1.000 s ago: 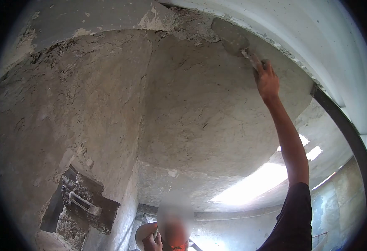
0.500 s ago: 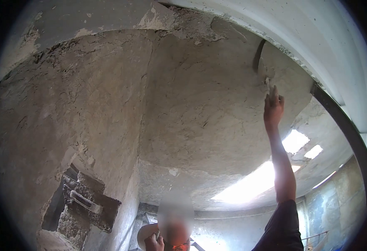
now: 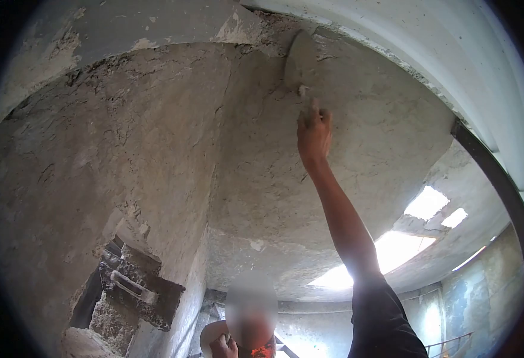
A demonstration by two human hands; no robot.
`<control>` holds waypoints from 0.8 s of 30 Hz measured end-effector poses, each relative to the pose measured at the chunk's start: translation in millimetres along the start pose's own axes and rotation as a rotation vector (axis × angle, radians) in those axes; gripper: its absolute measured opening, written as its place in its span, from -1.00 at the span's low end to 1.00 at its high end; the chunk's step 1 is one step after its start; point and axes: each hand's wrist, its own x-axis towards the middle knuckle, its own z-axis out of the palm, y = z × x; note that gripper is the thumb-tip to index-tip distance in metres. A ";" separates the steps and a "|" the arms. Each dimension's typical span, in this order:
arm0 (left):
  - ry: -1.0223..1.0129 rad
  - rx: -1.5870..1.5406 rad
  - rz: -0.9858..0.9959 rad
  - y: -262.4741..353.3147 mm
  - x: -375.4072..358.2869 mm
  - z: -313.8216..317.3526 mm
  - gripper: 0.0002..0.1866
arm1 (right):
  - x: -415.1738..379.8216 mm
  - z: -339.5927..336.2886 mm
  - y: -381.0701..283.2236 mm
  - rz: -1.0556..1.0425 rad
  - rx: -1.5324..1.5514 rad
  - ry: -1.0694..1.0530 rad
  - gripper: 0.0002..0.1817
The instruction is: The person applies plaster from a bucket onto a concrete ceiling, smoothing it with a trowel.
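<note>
My right hand [image 3: 314, 137] reaches up with its fingers closed on the handle of a plastering trowel [image 3: 300, 62]. The blade lies against the grey plastered surface [image 3: 369, 119], close to its upper edge. At the bottom of the view, my left hand [image 3: 223, 346] has its fingers curled at the edge of a pale, rounded object [image 3: 213, 332] whose kind I cannot make out. A blurred patch hides the area just right of that hand, with a bit of orange below it.
A rough plastered wall [image 3: 124, 137] stands at the left, with a broken recess holding a metal box [image 3: 131, 286]. A dark metal bar [image 3: 498, 173] curves down the right side, beside a white panel [image 3: 477, 65]. Bright openings [image 3: 427, 203] show at the lower right.
My right hand and the trowel have swept left and slightly up across the plaster. The left hand keeps nearly the same place. The view has shifted slightly.
</note>
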 end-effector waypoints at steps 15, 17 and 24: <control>-0.009 0.001 0.020 -8.9 -0.7 6.5 -0.60 | 27.7 -45.6 80.4 -0.160 -0.180 0.030 -0.46; -0.017 -0.028 0.001 -7.6 -0.9 7.4 -0.60 | 26.9 -33.8 88.4 -0.176 -0.152 0.024 -0.46; -0.046 -0.003 -0.023 -7.2 -7.7 5.8 -0.62 | -6.7 -50.0 76.5 -0.317 -0.079 -0.254 -0.51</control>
